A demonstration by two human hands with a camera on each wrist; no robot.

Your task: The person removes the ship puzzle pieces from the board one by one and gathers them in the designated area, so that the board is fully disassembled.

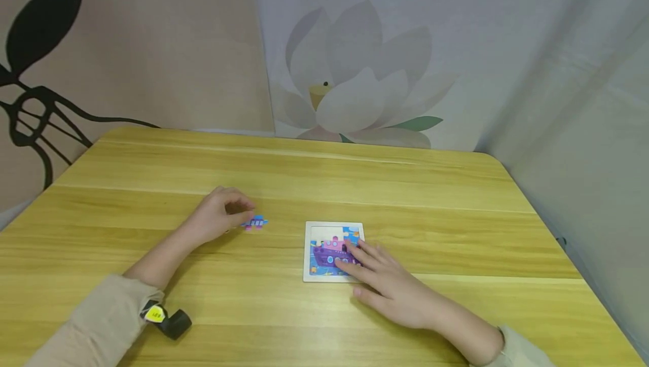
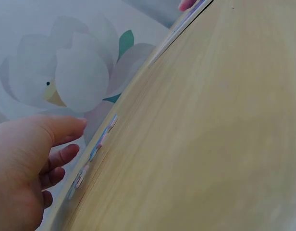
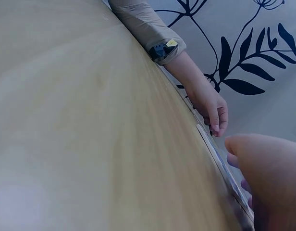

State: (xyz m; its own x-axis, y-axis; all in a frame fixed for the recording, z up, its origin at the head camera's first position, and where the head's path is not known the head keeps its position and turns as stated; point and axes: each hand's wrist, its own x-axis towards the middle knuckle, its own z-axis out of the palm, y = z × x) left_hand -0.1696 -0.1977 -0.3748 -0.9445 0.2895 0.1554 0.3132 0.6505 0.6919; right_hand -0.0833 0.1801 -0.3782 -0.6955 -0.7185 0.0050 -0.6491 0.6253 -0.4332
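A jigsaw puzzle in a white square frame [image 1: 307, 254] lies on the table, showing a purple and pink ship [image 1: 324, 255] on blue. Its upper left part is bare board. My right hand [image 1: 398, 293] rests on the puzzle's right side, fingers spread over the picture. Farther left, my left hand [image 1: 218, 217] hovers with bent fingers beside loose blue and purple puzzle pieces [image 1: 257, 222]. In the left wrist view, these pieces [image 2: 101, 142] lie flat on the table, and a gap shows between them and the left hand [image 2: 32, 163]. Nothing is visible between its fingers.
The wooden table [image 1: 243, 310] extends to a curtain [image 1: 182, 45] with a printed flower at the back. A black strap-on device [image 1: 172, 322] with a yellow label sits on the left sleeve's cuff.
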